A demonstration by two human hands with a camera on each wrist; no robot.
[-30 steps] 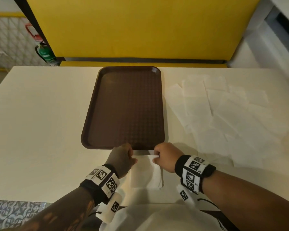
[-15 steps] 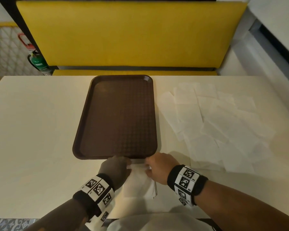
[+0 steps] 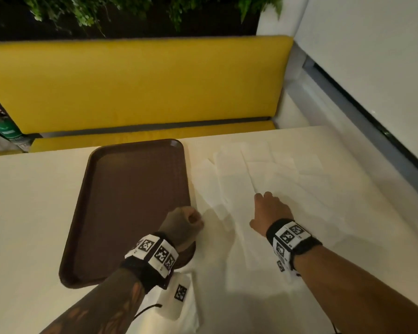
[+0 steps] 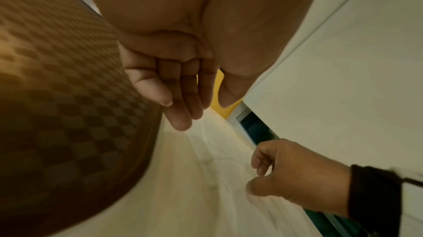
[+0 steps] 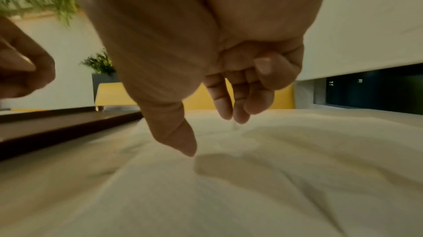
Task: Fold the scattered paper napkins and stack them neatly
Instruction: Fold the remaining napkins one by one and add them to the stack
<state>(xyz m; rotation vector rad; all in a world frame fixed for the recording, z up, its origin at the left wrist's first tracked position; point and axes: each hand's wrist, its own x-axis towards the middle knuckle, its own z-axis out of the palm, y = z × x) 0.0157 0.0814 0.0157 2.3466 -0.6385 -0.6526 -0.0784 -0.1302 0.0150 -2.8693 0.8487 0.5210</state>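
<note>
Half a second ago both hands worked one napkin just below the near edge of the brown tray (image 3: 130,208); now they have parted. The left hand (image 3: 182,225) has lifted over the tray's near right corner, its fingers (image 4: 181,96) loosely curled and holding nothing. A white sheet, probably the folded napkin (image 3: 191,307), lies on the surface (image 3: 22,213) just below that corner, half hidden by the left wrist. The right hand (image 3: 270,210) has moved right of the tray, over the scattered napkins (image 3: 287,179); its fingers (image 5: 228,103) hang relaxed and slightly spread, tips just above the paper, gripping nothing. The camera has also tilted up. The napkins are thin white squares, overlapping flat in a loose spread from beside the tray's right rim outward; their edges are faint in the dim light.
</note>
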